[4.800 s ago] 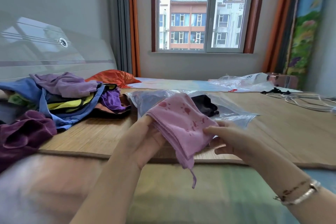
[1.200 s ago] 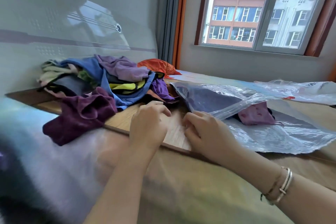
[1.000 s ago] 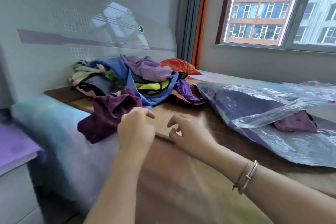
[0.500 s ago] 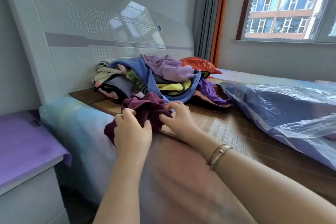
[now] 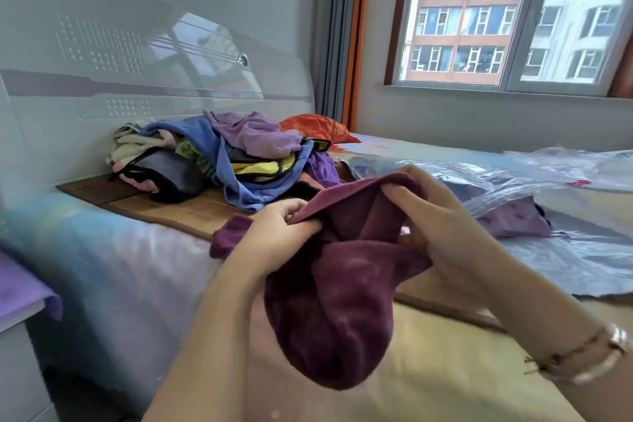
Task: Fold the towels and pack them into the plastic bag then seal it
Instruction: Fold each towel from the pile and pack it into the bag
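A dark purple towel (image 5: 339, 291) hangs in front of me, held up off the bed by both hands. My left hand (image 5: 277, 233) pinches its upper edge on the left. My right hand (image 5: 435, 216) grips the same edge on the right, fingers curled over the cloth. To the right on the bed lies the clear plastic bag (image 5: 561, 250), with a pink towel (image 5: 513, 221) inside it. A pile of unfolded towels (image 5: 236, 158) in blue, lilac, yellow and grey sits against the headboard.
A bamboo mat (image 5: 178, 209) covers the bed under the pile. The white headboard (image 5: 137, 79) stands behind it. An orange cloth (image 5: 315, 127) lies near the curtain. A second plastic bag (image 5: 575, 168) lies at the far right. A purple-topped nightstand (image 5: 17, 301) is at the left.
The pink towel went into the bag. Both hands moved left to the dark purple towel at the mat's edge, took hold of it and lifted it toward me.
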